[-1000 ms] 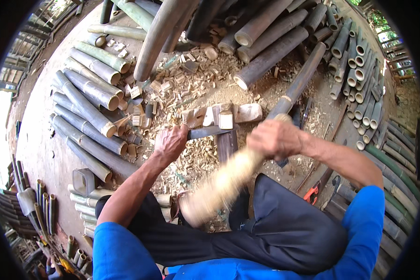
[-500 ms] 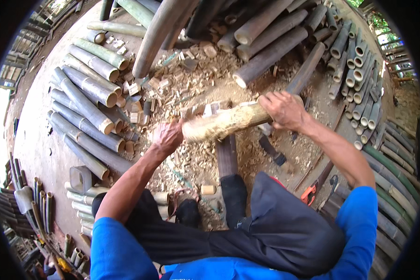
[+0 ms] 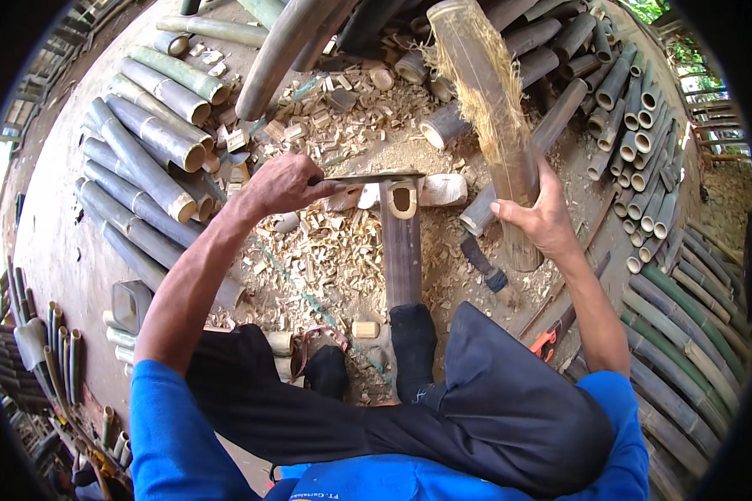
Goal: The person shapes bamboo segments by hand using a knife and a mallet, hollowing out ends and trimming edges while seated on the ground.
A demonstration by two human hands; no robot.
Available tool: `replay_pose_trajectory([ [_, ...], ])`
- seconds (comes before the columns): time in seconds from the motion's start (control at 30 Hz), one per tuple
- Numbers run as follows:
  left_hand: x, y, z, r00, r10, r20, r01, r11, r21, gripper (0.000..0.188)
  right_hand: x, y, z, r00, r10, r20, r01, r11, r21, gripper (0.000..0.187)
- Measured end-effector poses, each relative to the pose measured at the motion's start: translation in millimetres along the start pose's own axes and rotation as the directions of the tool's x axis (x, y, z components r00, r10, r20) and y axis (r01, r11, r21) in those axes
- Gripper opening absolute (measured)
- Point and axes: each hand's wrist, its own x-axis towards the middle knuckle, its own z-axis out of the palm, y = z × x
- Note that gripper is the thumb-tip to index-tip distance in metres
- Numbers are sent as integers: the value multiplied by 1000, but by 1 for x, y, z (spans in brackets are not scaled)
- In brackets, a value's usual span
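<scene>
My left hand (image 3: 281,187) grips the handle of a flat knife blade (image 3: 368,178) laid across the top end of an upright bamboo piece (image 3: 401,242) that stands between my knees. My right hand (image 3: 543,219) holds a thick frayed bamboo club (image 3: 486,100) raised upright, its far end pointing away from me. The blade rests on the bamboo's cut end, which shows a hollow opening (image 3: 403,200). A pale wooden block (image 3: 439,190) lies behind the upright piece.
Bamboo poles are stacked at the left (image 3: 142,159), along the top (image 3: 309,33) and in a curved row at the right (image 3: 643,159). Chips and offcuts (image 3: 326,259) cover the ground. An orange-handled tool (image 3: 543,341) lies by my right leg, a dark tool (image 3: 483,260) near the block.
My right hand has swung the bamboo club from lying across the blade up to an upright, raised position. My left hand still holds the blade on the bamboo piece.
</scene>
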Motion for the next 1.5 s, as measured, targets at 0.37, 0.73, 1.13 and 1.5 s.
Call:
replay_pose_trajectory([
  [0.37,-11,-8,7,993,-115,26,111,987,118,65,-15,-4,39,1000,13,18,-10,991,-136,77],
  [0.73,-10,-21,14,975,-196,103,189,979,77,54,37,-44,42,972,68,223,-31,986,-166,73],
  [1.13,-39,-23,64,988,20,-155,15,976,218,48,41,-8,28,991,47,125,-12,963,-270,96],
  [1.5,1,19,28,981,-189,54,195,968,-159,61,-10,8,14,961,247,127,-270,935,228,92],
])
